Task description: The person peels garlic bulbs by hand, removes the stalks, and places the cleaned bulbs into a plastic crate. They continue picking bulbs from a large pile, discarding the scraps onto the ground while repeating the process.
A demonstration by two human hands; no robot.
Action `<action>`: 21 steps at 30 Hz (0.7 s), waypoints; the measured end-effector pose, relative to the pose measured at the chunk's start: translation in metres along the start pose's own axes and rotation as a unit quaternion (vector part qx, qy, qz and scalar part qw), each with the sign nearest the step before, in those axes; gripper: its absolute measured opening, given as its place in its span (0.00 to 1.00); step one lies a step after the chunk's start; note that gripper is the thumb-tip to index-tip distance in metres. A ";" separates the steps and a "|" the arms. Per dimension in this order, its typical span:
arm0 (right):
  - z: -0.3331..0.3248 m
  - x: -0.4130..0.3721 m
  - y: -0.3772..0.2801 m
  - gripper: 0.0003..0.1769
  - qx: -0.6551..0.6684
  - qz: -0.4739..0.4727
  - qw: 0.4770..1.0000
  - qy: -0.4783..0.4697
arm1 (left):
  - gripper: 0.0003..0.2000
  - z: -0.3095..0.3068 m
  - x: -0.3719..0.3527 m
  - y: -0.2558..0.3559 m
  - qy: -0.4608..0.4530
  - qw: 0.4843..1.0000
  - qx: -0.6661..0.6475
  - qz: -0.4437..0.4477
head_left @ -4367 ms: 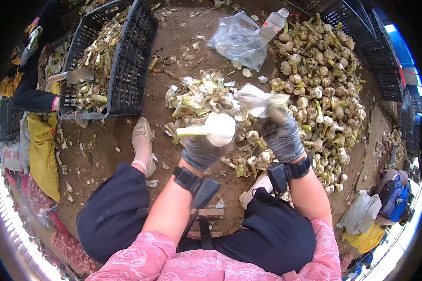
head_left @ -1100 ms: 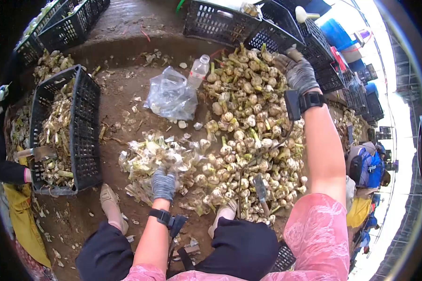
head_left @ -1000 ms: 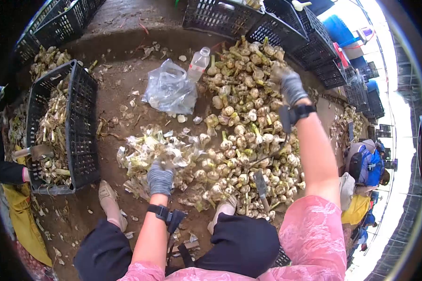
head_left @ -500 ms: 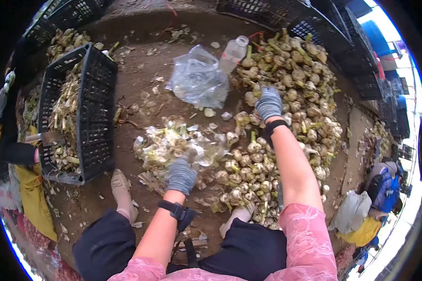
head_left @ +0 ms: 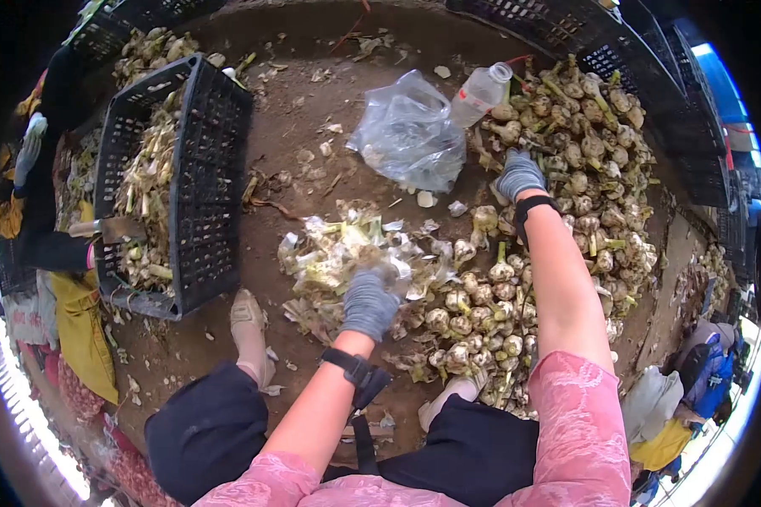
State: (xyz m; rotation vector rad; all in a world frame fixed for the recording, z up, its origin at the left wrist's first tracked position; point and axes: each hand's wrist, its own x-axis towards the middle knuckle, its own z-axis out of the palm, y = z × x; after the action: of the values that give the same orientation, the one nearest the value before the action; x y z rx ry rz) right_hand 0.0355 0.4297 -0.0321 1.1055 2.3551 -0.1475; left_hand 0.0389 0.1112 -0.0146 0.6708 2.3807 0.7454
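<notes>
Our left hand, in a grey glove, reaches down over the near side of the heap of pale peelings; its fingers are blurred, so we cannot tell whether they are open or closed on anything. Our right hand, gloved the same way, is at the left edge of the big pile of garlic bulbs, its fingers pointing in among the bulbs; whether they grip one we cannot tell. Both our wrists wear black straps.

The bulbs lie on the brown floor to our right, roots and short stalks on, and spread down to our right shoe. The peelings lie to the left of them, the two meeting at the edges. Beyond the peelings we see a crumpled clear plastic bag, with a clear bottle leaning just beside it, near the bulbs.

To our left a black crate holds cut stalks and leaves; a blade with a wooden handle rests across its left rim. Next to that crate is another person's dark sleeve, and farther up, a person's gloved hand. A yellow sack lies below. More black crates stand behind the bulbs at upper right.
</notes>
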 end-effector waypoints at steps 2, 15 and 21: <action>0.002 -0.011 -0.003 0.36 -0.031 -0.018 0.999 0.019 | 0.15 0.006 0.002 -0.006 -0.001 1.000 -0.004 -0.016; 0.049 -0.185 -0.056 0.22 0.768 -0.108 0.578 -0.252 | 0.48 0.008 -0.019 0.014 -0.052 0.893 -0.444 0.056; 0.046 -0.201 -0.064 0.17 0.564 -0.251 0.755 -0.222 | 0.41 -0.017 -0.051 0.020 -0.032 0.827 -0.560 0.009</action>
State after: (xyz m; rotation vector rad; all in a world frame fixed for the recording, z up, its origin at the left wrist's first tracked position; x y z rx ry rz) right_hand 0.1126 0.2353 0.0230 0.6538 1.9273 -1.9840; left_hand 0.0707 0.0895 0.0270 0.1750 1.4368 1.8274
